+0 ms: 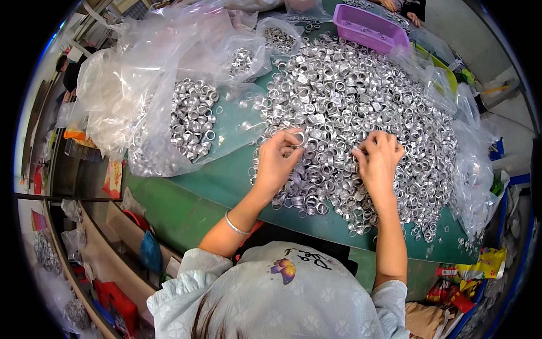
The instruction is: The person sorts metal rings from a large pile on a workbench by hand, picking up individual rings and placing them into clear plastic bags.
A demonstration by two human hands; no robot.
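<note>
A wide heap of silver metal rings (339,101) covers much of the green tabletop in front of me. My left hand (278,161) is at the heap's left side, a silver ring (300,138) pinched between thumb and fingers. Over the right part of the heap, my right hand (381,158) has its fingers curled down towards the thumb. Whatever sits between those fingertips is too small to make out. Left of the heap lies a clear plastic bag (164,62), its mouth spread towards me, with more rings (193,116) inside.
A purple plastic basket (370,28) stands behind the heap, beside a yellow-green basket (440,65). Clear plastic sheeting (471,164) hangs along the right edge. Another person's hand (414,19) shows at the far right. Wooden shelving (121,237) stands at the lower left.
</note>
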